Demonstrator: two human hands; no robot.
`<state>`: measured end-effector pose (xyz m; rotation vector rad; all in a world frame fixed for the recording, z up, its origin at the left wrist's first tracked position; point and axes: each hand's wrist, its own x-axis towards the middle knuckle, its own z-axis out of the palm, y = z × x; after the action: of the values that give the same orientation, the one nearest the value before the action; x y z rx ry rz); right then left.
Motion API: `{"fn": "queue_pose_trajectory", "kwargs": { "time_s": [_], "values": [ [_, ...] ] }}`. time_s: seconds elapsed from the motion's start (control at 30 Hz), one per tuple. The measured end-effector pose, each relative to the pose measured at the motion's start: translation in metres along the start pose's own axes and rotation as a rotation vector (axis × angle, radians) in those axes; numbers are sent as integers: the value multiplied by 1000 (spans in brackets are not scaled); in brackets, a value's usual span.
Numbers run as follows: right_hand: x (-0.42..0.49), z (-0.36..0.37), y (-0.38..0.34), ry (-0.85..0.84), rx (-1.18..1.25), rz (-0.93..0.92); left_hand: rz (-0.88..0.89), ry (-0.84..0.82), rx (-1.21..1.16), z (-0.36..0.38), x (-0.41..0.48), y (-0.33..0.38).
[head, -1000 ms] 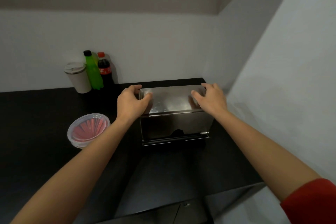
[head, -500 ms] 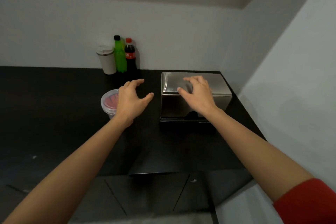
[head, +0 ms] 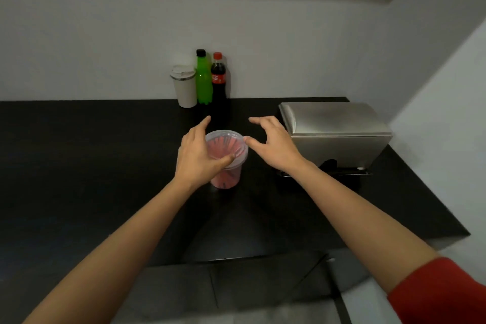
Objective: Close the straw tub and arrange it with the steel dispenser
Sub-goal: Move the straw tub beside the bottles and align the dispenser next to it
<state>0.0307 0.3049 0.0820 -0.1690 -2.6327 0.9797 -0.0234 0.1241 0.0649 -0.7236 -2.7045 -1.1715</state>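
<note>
Black tabletop runs along pale walls into the far right corner, where the steel dispenser sits by the right edge. At the back edge stand a white cup, a green bottle and a cola bottle. Mid-tabletop stands the straw tub, clear lid apparently on, full of red straws. Left hand cups its left side, thumb on the rim; right hand hovers spread wide, empty, just beside it. Best to press evenly round the rim until seated, then slide it next to the dispenser
</note>
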Motion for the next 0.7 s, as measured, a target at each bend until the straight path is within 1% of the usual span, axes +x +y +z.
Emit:
{"fn": "queue_pose_trajectory", "kwargs": {
  "time_s": [0.17, 0.23, 0.3, 0.37, 0.47, 0.53, 0.7],
  "values": [
    [0, 41, 0, -45, 184, 221, 42, -145, -50, 0, -1, -36],
    [-1, 51, 2, -44, 243, 317, 9, -186, -129, 3, -2, -46],
    [-4, 58, 6, -51, 290, 368, -35, -214, -212, 6, -1, -53],
    [-8, 61, 10, -80, 323, 380, -59, -243, -256, 9, 1, -58],
    [-14, 64, 14, -130, 323, 334, -89, -303, -318, 14, 5, -63],
    [-14, 64, 16, -131, 343, 307, -93, -335, -348, 19, 6, -65],
    [-9, 60, 19, -174, 360, 251, -41, -304, -398, 31, 11, -65]
  ]
}}
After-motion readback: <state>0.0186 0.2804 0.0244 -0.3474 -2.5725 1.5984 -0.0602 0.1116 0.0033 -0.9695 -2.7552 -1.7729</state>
